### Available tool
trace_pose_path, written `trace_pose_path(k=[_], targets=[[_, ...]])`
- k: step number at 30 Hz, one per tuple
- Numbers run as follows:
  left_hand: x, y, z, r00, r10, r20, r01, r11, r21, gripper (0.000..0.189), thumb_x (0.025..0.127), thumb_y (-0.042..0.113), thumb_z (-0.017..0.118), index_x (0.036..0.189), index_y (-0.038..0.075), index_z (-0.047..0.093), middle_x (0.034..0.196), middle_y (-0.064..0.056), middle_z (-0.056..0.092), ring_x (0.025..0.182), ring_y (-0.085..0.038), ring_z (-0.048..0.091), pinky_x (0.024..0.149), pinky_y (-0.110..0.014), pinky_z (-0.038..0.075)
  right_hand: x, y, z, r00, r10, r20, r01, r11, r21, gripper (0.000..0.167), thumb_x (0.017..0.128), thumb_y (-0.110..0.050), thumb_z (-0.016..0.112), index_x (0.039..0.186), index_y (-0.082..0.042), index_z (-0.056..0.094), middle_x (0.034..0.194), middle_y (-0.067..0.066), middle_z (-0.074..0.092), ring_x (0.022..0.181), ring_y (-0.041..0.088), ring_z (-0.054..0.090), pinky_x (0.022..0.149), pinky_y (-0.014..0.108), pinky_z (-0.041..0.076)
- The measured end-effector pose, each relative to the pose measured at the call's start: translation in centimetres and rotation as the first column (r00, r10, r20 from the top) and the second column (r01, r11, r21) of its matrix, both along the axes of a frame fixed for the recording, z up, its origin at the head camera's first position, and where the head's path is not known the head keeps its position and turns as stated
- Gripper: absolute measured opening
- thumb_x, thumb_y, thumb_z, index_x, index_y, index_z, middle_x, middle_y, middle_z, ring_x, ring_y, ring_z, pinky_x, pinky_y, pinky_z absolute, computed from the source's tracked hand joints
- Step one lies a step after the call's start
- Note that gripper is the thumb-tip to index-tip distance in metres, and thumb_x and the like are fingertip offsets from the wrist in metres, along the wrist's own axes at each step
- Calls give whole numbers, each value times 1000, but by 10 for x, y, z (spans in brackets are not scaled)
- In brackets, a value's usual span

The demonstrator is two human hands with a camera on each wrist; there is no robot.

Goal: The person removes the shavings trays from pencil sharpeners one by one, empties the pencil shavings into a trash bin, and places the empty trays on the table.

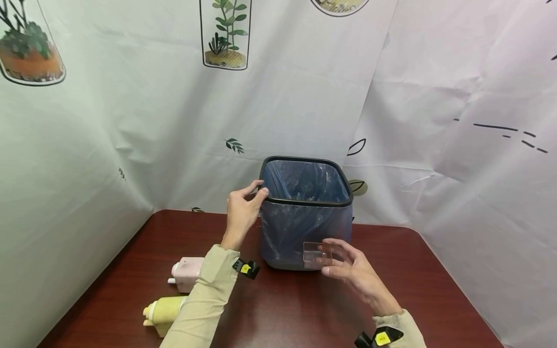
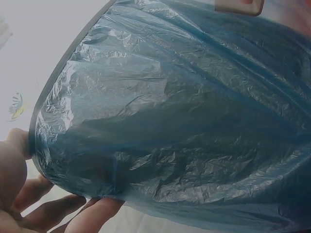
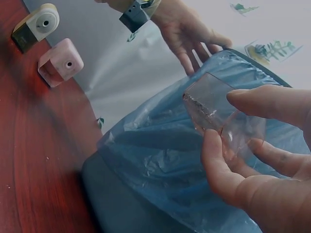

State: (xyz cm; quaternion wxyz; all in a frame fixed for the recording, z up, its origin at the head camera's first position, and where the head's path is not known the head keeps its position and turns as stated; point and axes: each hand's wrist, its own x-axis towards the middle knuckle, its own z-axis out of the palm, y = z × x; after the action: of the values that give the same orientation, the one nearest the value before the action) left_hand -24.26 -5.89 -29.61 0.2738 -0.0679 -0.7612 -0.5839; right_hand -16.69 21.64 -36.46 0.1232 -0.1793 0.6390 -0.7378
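Note:
A grey waste bin (image 1: 304,241) lined with a blue plastic bag (image 2: 184,121) stands on the dark red table (image 1: 283,309). My left hand (image 1: 243,208) grips the bin's black rim (image 1: 304,202) at its left corner, thumb over the edge. My right hand (image 1: 352,270) holds a small clear plastic cup (image 1: 316,254) in front of the bin's lower right side. In the right wrist view the cup (image 3: 218,109) is pinched between thumb and fingers (image 3: 272,104), close against the bag.
A pink bottle-like object (image 1: 187,273) and a pale yellow one (image 1: 163,313) lie on the table's left side, beside my left forearm. White printed curtains (image 1: 130,121) close in the table at the back and sides.

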Motion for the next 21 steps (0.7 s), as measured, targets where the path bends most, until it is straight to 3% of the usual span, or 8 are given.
trace_pose_path(k=[10, 21], targets=[[1, -1, 0, 1000, -3, -1, 3, 1000, 2, 31, 82, 37, 64, 111, 24, 68, 120, 1, 61, 84, -11, 67, 56, -29, 52, -1, 1, -5, 1000, -2, 7, 2, 1000, 13, 63, 80, 6, 63, 136, 1, 34, 133, 20, 43, 115, 31, 53, 86, 39, 48], [1, 0, 1, 1000, 9, 0, -9, 1000, -14, 30, 82, 35, 64, 110, 25, 69, 119, 3, 61, 80, -10, 67, 57, -30, 52, -2, 2, -15, 999, 36, -24, -36, 999, 10, 62, 81, 6, 61, 136, 3, 32, 133, 21, 43, 113, 30, 54, 85, 37, 49]])
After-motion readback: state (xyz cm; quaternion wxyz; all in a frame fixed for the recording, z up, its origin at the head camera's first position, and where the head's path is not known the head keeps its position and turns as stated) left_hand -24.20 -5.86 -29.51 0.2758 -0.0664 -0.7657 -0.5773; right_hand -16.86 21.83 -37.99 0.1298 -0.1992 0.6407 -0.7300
